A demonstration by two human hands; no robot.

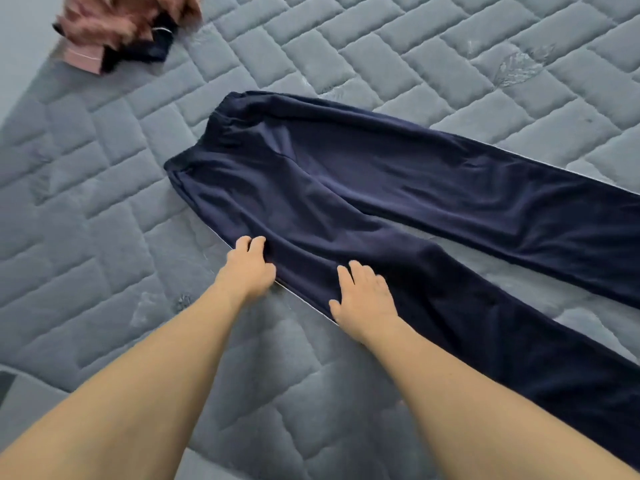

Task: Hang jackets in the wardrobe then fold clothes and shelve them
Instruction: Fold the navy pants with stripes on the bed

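Note:
A pair of navy trousers lies flat on the grey quilted mattress, waistband to the upper left, both legs running off to the right. My left hand is at the near edge of the closer leg, its fingers curled round the fabric edge. My right hand lies flat on the same leg a little further right, fingers straight and pressing the cloth down.
A heap of pink and dark clothes sits at the mattress's far left corner. The mattress edge runs along the left and the bottom left of the view. Bare quilted surface surrounds the trousers.

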